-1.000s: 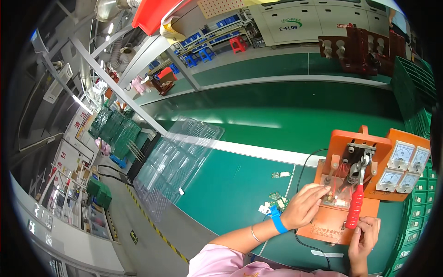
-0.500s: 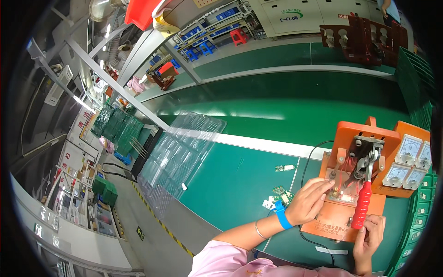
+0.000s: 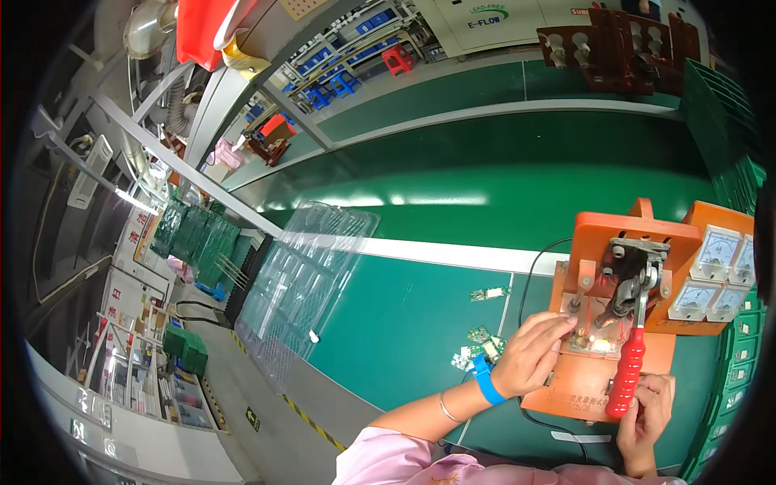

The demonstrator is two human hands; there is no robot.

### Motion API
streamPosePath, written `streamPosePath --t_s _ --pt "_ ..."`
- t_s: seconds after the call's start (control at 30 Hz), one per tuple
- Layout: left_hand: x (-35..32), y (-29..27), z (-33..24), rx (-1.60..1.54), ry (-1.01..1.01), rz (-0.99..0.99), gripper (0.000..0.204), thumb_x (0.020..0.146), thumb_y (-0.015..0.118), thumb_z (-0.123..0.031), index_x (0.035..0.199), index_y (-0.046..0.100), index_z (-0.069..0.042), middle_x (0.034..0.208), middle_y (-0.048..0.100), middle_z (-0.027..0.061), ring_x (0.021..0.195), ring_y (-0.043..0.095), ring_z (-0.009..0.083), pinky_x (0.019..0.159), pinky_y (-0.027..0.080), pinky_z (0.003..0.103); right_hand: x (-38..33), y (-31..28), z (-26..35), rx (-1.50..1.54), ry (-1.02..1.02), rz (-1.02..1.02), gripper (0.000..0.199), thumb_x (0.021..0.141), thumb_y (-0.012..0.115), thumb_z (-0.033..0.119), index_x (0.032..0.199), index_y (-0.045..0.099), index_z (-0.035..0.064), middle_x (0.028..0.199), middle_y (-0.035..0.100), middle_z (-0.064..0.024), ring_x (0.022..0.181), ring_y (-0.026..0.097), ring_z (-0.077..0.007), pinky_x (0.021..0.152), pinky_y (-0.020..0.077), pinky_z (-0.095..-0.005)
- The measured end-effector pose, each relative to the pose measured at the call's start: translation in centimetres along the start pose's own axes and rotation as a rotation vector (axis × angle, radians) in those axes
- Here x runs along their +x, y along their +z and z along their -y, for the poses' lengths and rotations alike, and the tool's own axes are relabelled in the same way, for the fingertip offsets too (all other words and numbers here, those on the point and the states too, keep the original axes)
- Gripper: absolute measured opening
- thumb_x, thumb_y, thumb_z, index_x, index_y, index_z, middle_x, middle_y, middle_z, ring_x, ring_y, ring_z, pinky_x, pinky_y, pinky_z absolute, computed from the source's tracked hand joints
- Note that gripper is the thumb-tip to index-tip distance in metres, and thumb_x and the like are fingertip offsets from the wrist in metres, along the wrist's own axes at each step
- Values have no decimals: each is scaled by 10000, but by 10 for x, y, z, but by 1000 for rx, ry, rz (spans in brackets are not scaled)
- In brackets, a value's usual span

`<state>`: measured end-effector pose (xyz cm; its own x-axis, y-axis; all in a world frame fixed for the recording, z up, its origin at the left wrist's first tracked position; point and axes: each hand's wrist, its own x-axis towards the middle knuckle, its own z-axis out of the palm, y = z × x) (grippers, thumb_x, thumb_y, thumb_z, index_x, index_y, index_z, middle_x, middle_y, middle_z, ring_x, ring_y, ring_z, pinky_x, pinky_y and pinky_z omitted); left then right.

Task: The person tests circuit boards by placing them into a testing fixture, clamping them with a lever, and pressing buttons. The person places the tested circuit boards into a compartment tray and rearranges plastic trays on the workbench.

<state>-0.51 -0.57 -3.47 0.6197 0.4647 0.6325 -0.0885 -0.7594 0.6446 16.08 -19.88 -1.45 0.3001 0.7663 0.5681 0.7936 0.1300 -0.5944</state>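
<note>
The left hand [image 3: 529, 356] rests with fingers loosely curled on a small board [image 3: 594, 343] seated in the orange jig [image 3: 614, 323], fingertips touching it. The right hand [image 3: 647, 412] is closed around the red lever handle [image 3: 626, 380] at the jig's front. The jig stands on the green worktop [image 3: 404, 315], meters [image 3: 711, 275] just to its right. Loose small boards [image 3: 481, 347] lie near the left wrist; clear trays [image 3: 303, 283] lie well apart to the left.

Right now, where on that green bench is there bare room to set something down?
The widest bare patch lies between the clear plastic tray and the orange test jig. It is crowded by the left hand, where small circuit boards lie, and at the red lever handle.
</note>
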Motion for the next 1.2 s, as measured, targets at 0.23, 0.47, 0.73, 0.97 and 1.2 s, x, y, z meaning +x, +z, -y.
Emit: streamPosePath --t_s 0.23,0.47,0.73,0.97,1.2 --pt "1 0 3 0 -5 -16 379 853 506 45 1226 570 37 1184 625 166 1095 562 324 953 455 390 6 5 7 31 52 -54 161 729 577 -44 883 608 -8 932 593 -153 793 520 -279 728 443 -366" --pt "1 -1 -7 9 -46 -27 360 857 511 26 1211 573 34 1174 619 164 1078 559 315 946 452 382 8 4 13 55 60 -77 150 728 580 -45 869 616 -7 909 604 -155 793 529 -273 722 449 -352" --pt "-2 -2 8 136 39 -28 346 867 527 -23 1207 585 -3 1177 603 150 1033 554 322 934 432 405 12 12 11 47 10 -131 161 744 623 -57 884 658 16 910 658 -104 748 567 -239 705 455 -322" --pt "2 -2 -2 115 -64 0 324 864 505 19 1179 581 20 1143 623 160 1038 567 314 936 452 390 14 11 4 34 -22 -168 157 732 638 -36 865 663 42 911 639 -53 739 531 -204 698 437 -288" --pt "2 1 -6 135 -4 -9 335 820 527 45 1148 586 15 1152 617 153 1044 559 330 929 451 403 9 11 4 16 -12 -192 120 746 631 -18 846 653 45 906 630 -47 742 520 -200 701 433 -286"
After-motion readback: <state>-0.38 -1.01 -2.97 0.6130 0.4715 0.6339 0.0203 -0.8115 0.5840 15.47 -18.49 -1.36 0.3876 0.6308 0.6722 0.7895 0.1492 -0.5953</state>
